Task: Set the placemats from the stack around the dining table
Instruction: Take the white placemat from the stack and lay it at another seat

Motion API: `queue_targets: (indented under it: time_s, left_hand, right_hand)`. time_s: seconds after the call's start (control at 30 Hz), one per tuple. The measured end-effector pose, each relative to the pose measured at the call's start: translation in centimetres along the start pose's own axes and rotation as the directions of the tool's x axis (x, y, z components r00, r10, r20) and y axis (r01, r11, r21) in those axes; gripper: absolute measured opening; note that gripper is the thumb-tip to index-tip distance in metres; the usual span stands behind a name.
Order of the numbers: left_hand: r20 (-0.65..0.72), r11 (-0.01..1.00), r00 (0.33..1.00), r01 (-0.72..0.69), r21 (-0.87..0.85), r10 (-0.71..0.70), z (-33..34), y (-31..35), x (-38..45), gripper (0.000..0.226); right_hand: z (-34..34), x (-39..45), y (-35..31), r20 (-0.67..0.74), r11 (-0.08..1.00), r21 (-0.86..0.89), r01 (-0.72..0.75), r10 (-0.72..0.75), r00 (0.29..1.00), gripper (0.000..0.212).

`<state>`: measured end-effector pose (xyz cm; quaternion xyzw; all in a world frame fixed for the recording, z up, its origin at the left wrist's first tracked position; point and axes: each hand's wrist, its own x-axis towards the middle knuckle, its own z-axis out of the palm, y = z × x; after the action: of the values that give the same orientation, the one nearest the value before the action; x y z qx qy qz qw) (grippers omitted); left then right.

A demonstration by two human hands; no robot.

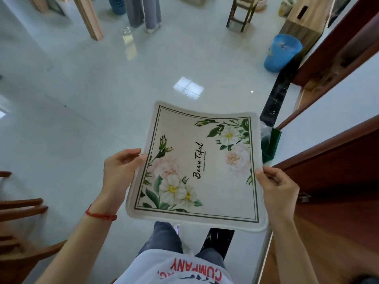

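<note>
Hands, left hand (120,168) and right hand (276,184), pinch placemat (202,167) edges.

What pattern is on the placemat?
Beige placemat with white and pink flowers, green leaves, dark border lines; head view.

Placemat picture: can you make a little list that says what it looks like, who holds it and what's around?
Thing: placemat, beige with white and pink flowers and the word "Beautiful"
Held by: left hand pinches its left edge; right hand pinches its right edge
Position: in the air above the shiny floor, not on any table
Nearby: blue bin, wooden stool, wooden chair
Wrist: red string bracelet on the left
</note>
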<state>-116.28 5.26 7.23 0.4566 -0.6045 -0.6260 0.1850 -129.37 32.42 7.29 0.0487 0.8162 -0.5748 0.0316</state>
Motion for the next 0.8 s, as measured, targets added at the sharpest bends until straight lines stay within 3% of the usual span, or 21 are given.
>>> queue_targets:
  time_s: [0.47,0.63,0.8]
  left_hand:
    - [-0.141,0.996,0.99,0.006,-0.085,-0.018,-0.1,5.1,11.2,0.011]
    - [-0.277,0.989,0.959,0.026,-0.147,-0.066,-0.4,5.5,13.4,0.014]
    - [-0.454,0.972,0.88,0.037,-0.232,-0.142,-0.8,5.8,15.4,0.013]
  right_hand:
    - [12.5,12.4,-6.5,0.183,0.996,0.0,0.085,-0.083,0.98,0.007]
    - [17.5,16.5,-8.6,0.334,0.991,-0.012,0.135,-0.123,0.935,0.01]
    - [23.3,20.7,-11.7,0.515,0.977,-0.018,0.213,-0.174,0.839,0.005]
